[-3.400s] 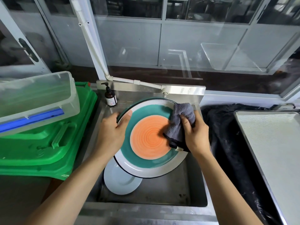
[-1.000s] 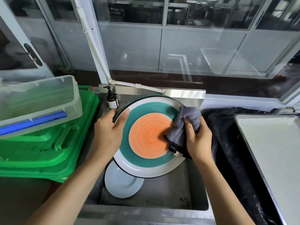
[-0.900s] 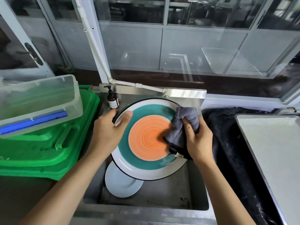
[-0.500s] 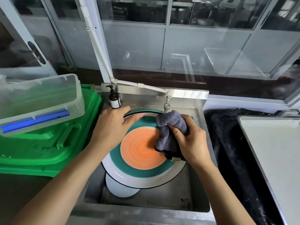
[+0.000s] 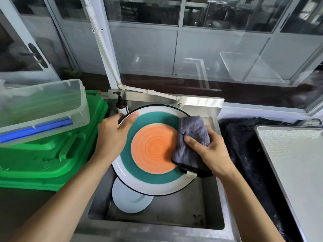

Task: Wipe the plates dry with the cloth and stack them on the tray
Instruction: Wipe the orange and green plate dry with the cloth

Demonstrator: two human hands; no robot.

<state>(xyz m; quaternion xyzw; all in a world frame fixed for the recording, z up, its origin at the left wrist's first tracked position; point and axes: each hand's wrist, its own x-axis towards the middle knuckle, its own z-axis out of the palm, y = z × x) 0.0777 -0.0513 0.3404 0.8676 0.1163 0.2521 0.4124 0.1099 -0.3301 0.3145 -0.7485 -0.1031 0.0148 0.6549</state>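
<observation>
steel sink (image 5: 206, 215) below glass partitions (image 5: 209, 46), tray (image 5: 297, 172) right of it
left hand (image 5: 111, 135) grips plate (image 5: 153, 182) rim; right hand (image 5: 211, 149) pinches cloth (image 5: 190, 144).

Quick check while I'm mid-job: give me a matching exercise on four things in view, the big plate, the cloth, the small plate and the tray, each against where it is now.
Things:
1. striped plate
2. grey cloth
3. small white plate
4. tray

Places, in another order:
A. lying in the sink basin, partly under the big plate
B. off to the right of the sink, nothing on it
C. gripped at its rim by the left hand, above the sink
D. bunched in the right hand, against the big plate's right side

Pairs: 1-C, 2-D, 3-A, 4-B
</observation>
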